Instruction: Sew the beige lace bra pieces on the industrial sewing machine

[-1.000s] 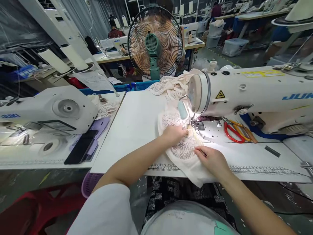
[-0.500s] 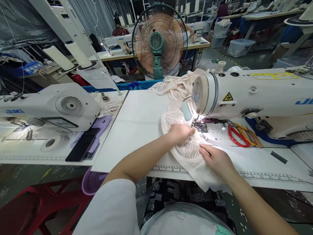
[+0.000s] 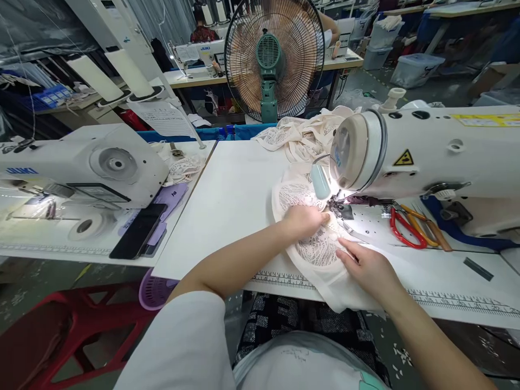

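Note:
A cream lace garment piece [image 3: 314, 249] lies on the white table [image 3: 235, 200] under the needle of a white sewing machine [image 3: 426, 151]. My left hand [image 3: 305, 218] presses flat on the lace just left of the presser foot [image 3: 340, 207], fingers curled down onto the fabric. My right hand [image 3: 368, 265] rests on the lace's near right edge, fingers together and holding the fabric down. The fabric's lower end hangs over the table's front edge.
Red-handled scissors [image 3: 406, 227] and other tools lie right of the needle. More lace pieces [image 3: 300, 135] are piled behind the machine. A second sewing machine [image 3: 81, 168], a black phone [image 3: 138, 230] and a standing fan [image 3: 274, 57] are to the left and behind. A red stool [image 3: 60, 336] stands below.
Both hands stay on the lace by the needle; the right hand has shifted slightly along the fabric's edge. The view has drifted, moving the scene right and up.

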### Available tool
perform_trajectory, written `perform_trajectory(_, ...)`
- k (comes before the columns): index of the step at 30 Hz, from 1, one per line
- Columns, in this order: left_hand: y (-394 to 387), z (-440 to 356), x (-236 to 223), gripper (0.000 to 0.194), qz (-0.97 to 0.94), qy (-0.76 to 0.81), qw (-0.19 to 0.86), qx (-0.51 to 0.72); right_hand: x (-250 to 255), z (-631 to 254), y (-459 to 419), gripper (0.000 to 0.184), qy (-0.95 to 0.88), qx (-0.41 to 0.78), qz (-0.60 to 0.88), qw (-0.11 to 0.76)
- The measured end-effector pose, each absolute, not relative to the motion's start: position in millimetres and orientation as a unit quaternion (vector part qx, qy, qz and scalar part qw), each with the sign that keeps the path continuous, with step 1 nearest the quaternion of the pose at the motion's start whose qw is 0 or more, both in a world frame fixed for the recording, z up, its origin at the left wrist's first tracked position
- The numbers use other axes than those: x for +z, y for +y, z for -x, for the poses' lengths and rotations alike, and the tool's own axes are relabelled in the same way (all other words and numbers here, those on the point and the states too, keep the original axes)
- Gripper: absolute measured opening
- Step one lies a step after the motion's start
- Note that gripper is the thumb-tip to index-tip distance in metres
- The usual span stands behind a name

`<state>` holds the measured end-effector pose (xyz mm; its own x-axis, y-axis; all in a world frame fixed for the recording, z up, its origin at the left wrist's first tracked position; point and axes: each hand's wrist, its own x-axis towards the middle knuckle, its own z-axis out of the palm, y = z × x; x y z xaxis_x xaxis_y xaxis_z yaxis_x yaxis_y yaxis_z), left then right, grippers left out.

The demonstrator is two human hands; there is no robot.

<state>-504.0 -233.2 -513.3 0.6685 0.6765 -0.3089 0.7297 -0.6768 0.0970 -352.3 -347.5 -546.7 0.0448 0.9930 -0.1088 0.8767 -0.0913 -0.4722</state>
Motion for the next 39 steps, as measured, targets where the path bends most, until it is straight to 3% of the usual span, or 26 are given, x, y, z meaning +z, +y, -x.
perform_trajectory(14, -232.6, 495.7, -510.3, 0.042, -0.889, 0.404, 0.160, -0.141, -548.3, 348.4, -348.1, 0.041, -0.670, 0.214, 0.692, 0.162)
perform_trajectory(19, -239.7, 492.8, -506.8, 0.054, -0.914, 0.367, 0.085, -0.150, -546.7, 347.2, -344.9, 0.043, -0.668, 0.226, 0.692, 0.155)
perform_trajectory(25, -246.6, 496.5, -509.0, 0.030, -0.949, 0.313, -0.017, -0.044, -548.7, 344.4, -343.5, 0.041, -0.674, 0.218, 0.688, 0.161)
perform_trajectory(30, -245.5, 502.3, -523.0, 0.029, -0.975, 0.189, -0.095, 0.071, -550.1, 343.7, -341.7, 0.041, -0.683, 0.217, 0.679, 0.158)
perform_trajectory(39, -241.3, 502.9, -537.9, 0.044, -0.982, 0.178, -0.066, 0.013, -550.3, 341.1, -343.6, 0.040, -0.696, 0.198, 0.673, 0.153)
